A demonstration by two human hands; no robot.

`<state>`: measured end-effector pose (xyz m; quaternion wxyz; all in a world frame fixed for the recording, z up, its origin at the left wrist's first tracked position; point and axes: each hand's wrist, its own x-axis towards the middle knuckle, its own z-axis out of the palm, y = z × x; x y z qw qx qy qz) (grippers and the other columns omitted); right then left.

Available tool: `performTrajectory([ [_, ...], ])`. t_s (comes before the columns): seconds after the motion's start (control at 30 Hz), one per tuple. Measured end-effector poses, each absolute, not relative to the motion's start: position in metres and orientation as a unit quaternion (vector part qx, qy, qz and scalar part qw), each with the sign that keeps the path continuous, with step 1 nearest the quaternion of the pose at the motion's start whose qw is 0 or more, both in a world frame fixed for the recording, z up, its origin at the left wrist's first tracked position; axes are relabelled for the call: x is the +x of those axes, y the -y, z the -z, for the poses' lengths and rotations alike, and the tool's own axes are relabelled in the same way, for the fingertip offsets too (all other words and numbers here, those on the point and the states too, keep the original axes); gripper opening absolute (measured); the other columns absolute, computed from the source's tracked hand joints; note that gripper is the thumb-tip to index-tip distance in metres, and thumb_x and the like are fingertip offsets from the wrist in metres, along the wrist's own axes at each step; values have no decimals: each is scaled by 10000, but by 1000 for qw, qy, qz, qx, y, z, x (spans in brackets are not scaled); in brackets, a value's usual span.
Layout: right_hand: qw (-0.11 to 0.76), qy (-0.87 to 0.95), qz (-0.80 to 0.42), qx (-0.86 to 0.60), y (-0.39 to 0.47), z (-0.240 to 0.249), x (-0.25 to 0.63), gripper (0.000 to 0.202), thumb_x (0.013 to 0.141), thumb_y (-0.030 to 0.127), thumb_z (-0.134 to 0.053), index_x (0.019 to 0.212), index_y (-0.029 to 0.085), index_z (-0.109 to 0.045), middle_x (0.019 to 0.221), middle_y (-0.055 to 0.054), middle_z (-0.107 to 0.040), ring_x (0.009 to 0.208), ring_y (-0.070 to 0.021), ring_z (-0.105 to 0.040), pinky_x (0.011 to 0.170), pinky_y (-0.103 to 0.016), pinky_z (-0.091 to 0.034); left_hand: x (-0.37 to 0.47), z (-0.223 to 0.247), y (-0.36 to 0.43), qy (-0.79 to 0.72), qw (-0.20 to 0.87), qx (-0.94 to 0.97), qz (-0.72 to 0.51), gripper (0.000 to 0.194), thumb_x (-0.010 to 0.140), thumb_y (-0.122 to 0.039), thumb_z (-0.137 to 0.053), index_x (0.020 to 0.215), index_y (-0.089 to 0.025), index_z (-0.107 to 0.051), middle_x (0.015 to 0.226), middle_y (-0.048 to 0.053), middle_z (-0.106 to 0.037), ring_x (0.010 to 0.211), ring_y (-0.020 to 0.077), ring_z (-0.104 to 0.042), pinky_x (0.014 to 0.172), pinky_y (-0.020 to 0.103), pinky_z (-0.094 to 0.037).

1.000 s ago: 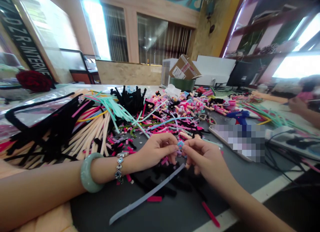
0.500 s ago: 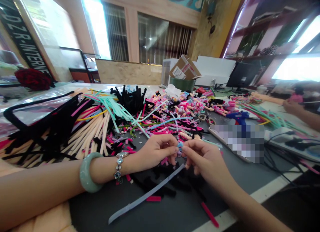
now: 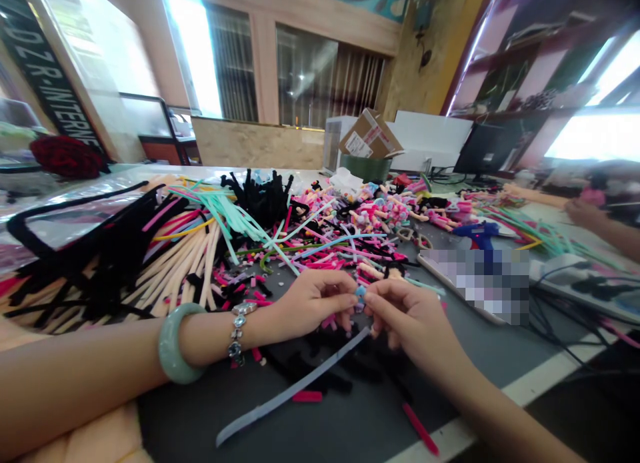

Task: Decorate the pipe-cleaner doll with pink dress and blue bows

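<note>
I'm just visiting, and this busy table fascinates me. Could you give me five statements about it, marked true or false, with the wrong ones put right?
1. The left hand and right hand meet at a small blue piece. True.
2. The pale green bangle is on the right arm. False: it is on the left.
3. A blue glue gun is on the table. True.
4. The cardboard box lies flat. False: it is tilted.
5. The long strip below the hands is bright red. False: it is pale grey.
</note>
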<state>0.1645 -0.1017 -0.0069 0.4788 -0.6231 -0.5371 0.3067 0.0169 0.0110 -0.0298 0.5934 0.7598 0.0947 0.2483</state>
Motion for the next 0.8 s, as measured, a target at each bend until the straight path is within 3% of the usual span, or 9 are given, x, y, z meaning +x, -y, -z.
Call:
performTrajectory([
  [0.53,485,515,-381,-596,103,13,174,239,782,395,-662,796,158,-681,583,-6,-651,456,-78,-543,382,-155,-365,16,27,-9,-83,638,736,-210,200,821,-325,-620,833,-126,-639,657,36,-626,561,148,-631,532,240,-491],
  [0.8,544,481,-422,-543,103,13,171,232,739,321,-726,862,178,-589,600,20,-666,536,-105,-649,394,-135,-408,16,26,-8,-72,668,712,-202,213,807,-329,-644,832,-117,-640,677,35,-626,570,148,-639,551,253,-529],
])
